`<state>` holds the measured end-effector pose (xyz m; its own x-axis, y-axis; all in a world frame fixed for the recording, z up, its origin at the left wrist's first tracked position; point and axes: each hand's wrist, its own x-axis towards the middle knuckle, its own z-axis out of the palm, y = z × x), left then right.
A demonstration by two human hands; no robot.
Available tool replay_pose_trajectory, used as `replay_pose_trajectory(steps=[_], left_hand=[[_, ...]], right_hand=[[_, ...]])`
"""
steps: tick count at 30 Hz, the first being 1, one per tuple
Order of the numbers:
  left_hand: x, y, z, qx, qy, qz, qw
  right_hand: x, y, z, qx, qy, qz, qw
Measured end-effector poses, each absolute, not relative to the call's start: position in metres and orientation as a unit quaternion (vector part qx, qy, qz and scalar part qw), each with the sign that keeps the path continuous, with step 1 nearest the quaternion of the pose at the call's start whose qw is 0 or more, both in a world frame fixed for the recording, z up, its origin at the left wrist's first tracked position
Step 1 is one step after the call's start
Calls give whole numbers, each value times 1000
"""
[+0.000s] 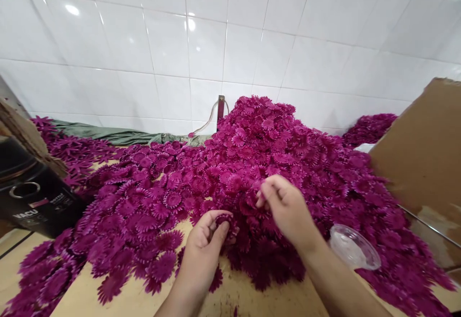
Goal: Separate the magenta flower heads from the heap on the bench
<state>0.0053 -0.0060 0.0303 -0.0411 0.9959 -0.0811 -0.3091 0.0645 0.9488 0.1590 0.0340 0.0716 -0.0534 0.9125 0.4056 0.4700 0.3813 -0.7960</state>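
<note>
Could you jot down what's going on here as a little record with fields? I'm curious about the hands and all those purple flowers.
Setting: wooden table against a white tiled wall
Left: left hand pinches one purple flower at the pile's near edge
Right: right hand, fingertips in the pile of flowers; grip unclear
Nearby: clear plastic lid beside the right wrist; cardboard at right; black box at left; green cloth along the wall
</note>
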Motion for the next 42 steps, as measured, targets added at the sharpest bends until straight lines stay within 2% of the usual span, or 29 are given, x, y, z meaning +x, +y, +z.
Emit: replay_pose_trajectory(steps=[3,6,8,10,14,20,23,30,37,42], left_hand=[[-1,-12,26,384,466,553,574],[-4,-11,28,396,455,539,588],[-3,-7,30,402,450,538,588],[-2,-4,29,407,450,537,586],[-3,0,24,400,447,533,597],[-12,13,30,386,505,537,554],[-11,15,30,408,506,505,568],[-5,1,28,411,478,453,631],[-2,4,44,513,439,480,560],[-9,-2,45,513,452,469,559]], right_hand=[[181,68,78,-544,-613,180,543],[183,83,84,-558,-648,39,517],[171,74,87,-542,-690,-10,480],[153,54,87,-506,-742,26,439],[126,15,76,-445,-803,215,332],[121,16,61,-463,-743,347,335],[117,21,62,-443,-746,357,346],[115,28,63,-459,-780,294,306],[110,33,68,-495,-749,237,371],[142,75,80,-562,-642,103,511]])
